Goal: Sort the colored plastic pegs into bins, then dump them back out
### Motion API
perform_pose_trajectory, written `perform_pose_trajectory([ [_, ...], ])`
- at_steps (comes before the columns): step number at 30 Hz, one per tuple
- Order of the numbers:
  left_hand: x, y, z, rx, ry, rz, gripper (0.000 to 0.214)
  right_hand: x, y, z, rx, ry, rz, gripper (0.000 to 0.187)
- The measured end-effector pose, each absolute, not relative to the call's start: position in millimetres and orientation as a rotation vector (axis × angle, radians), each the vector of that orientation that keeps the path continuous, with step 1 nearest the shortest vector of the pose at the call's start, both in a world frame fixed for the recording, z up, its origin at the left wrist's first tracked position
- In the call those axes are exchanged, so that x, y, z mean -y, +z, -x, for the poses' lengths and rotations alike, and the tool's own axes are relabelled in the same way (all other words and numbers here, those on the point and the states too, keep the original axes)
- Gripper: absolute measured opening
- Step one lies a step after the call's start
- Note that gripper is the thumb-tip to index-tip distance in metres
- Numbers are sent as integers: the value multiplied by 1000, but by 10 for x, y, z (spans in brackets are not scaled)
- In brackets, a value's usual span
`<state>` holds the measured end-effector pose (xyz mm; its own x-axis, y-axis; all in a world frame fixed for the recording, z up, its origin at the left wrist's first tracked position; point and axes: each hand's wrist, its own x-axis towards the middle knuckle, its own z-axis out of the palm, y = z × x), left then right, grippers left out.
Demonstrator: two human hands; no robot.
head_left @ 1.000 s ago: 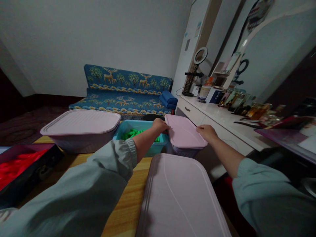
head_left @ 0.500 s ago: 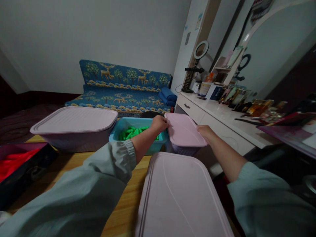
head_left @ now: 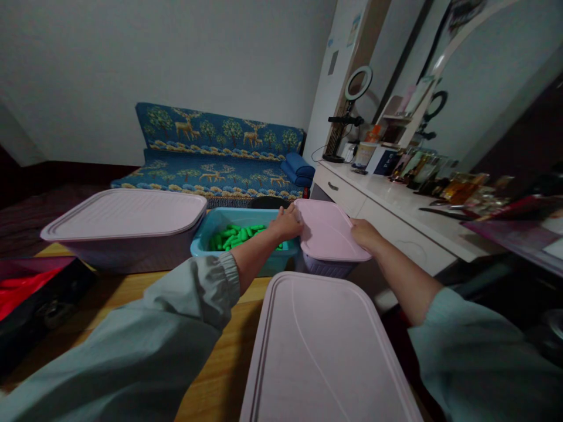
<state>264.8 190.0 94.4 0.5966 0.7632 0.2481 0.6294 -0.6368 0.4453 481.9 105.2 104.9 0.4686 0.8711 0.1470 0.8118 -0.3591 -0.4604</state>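
Note:
A pink lid (head_left: 329, 231) lies on a small purple basket (head_left: 328, 268), which stands at the table's right end. My left hand (head_left: 288, 224) is at the lid's left edge, fingers bent against it, beside the teal basin. The lid's right edge is held by my right hand (head_left: 366, 235), fingertips partly hidden beneath it. Left of the basket, a teal basin (head_left: 211, 218) contains green, finger-long pieces (head_left: 237, 236) of a kind I cannot make out; my left forearm crosses in front of it.
A large lidded box (head_left: 316, 346) fills the near right of the wooden table (head_left: 220, 351). Another lidded box (head_left: 127, 214) stands at the left, behind a dark box (head_left: 48, 305) with red items. A white dressing table (head_left: 396, 205) and a blue sofa (head_left: 211, 158) lie beyond.
My left hand has shifted slightly left along the lid's edge, its fingers more stretched forward. The right hand keeps its place at the right edge. The view has moved a little.

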Motion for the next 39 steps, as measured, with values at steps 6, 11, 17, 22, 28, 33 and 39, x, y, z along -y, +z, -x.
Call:
perform_pose_trajectory([
  [6, -1893, 1078, -2694, -1163, 522, -2717, 52, -1041, 1077, -4805, 1560, 28, 2377, 42],
  [11, -1943, 1103, -2720, -1146, 469, -2777, 51, -1010, 1092, -4773, 1624, -43, 2466, 38],
  [17, -1953, 1065, -2731, -1125, 368, -2784, 53, -1034, 1099, -4732, 1657, -58, 2514, 49],
  [22, -1926, 1107, -2715, -1126, 336, -2821, 49, -1302, 1296, -4783, 1709, -89, 2399, 84],
  [28, -1908, 1090, -2693, -1104, 320, -2875, 47, -1625, 1336, -5000, 1853, -319, 2140, 77],
  [33, -1871, 1057, -2661, -1092, 380, -2868, 41, -1633, 962, -5091, 1899, 117, 2368, 84],
  [39, -1850, 1044, -2685, -1140, 368, -2835, 45, -1509, 1026, -4948, 1861, 23, 2348, 85],
])
